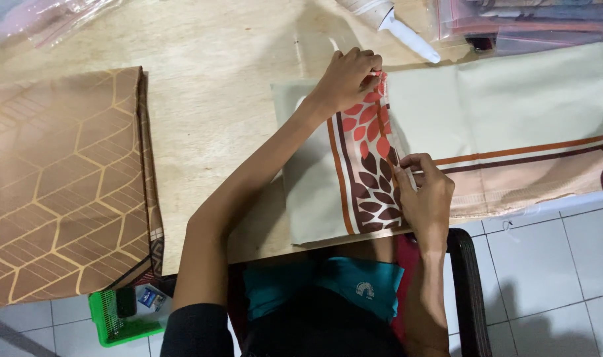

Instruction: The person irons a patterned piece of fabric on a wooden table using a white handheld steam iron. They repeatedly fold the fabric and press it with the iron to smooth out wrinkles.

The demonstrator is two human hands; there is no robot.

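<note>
fold step | left hand (pixel 346 78) and right hand (pixel 425 193) both pinch leaf-print cloth (pixel 371 165) edge | keep fold taut, edges aligned, flat on counter (pixel 209 99)

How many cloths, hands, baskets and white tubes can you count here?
Cloths: 2, the cream leaf-print cloth under both hands and the brown folded cloth
Hands: 2, the left hand and the right hand
Green basket: 1
White tube: 1
Total: 6
</note>
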